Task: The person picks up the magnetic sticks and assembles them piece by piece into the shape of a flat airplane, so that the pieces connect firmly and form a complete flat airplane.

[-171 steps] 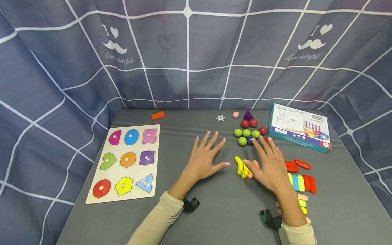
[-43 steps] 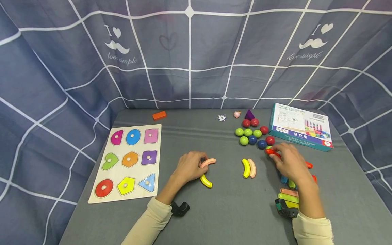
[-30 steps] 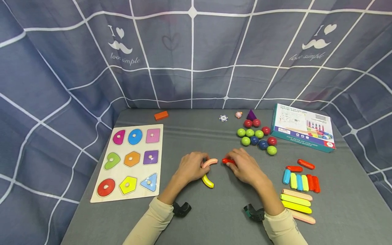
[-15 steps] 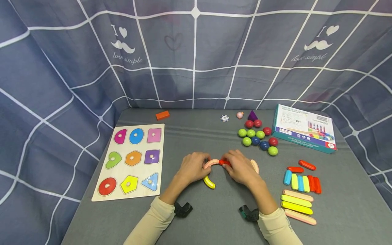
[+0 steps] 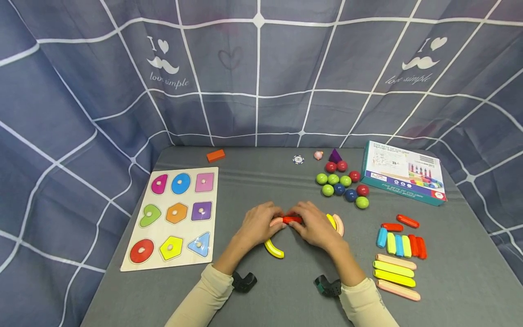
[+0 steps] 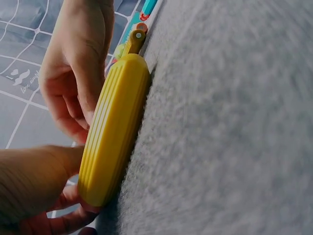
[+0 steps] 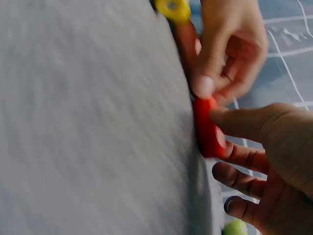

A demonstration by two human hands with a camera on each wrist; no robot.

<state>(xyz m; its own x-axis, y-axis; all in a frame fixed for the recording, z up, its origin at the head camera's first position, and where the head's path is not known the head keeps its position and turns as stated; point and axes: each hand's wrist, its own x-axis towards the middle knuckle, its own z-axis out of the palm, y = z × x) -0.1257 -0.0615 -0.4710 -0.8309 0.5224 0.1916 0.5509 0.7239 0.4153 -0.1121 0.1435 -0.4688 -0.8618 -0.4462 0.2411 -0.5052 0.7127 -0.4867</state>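
In the head view, my left hand (image 5: 258, 223) pinches a pink curved stick (image 5: 276, 221), with a yellow curved stick (image 5: 273, 250) running from under its fingers toward me. The yellow stick (image 6: 115, 132) fills the middle of the left wrist view, the left fingers behind it. My right hand (image 5: 313, 227) grips a short ridged red stick (image 5: 292, 220) between thumb and fingers. The red stick's left end is right at the pink one's end. Seen from the right wrist, the left thumb also lies at the near end of the red stick (image 7: 208, 128).
Another yellow curved stick (image 5: 331, 221) and pink curved stick (image 5: 338, 225) lie beside the right hand. Short sticks (image 5: 402, 245) and long sticks (image 5: 395, 275) lie at right. Green, blue and red beads (image 5: 339, 189) and a box (image 5: 404, 172) stand behind. A shape puzzle board (image 5: 171, 218) lies left.
Both hands were spread open at first. The left took the pink and yellow curved sticks leftward; the right brought the red stick from near the beads to the pink one. The hands are now closer together.
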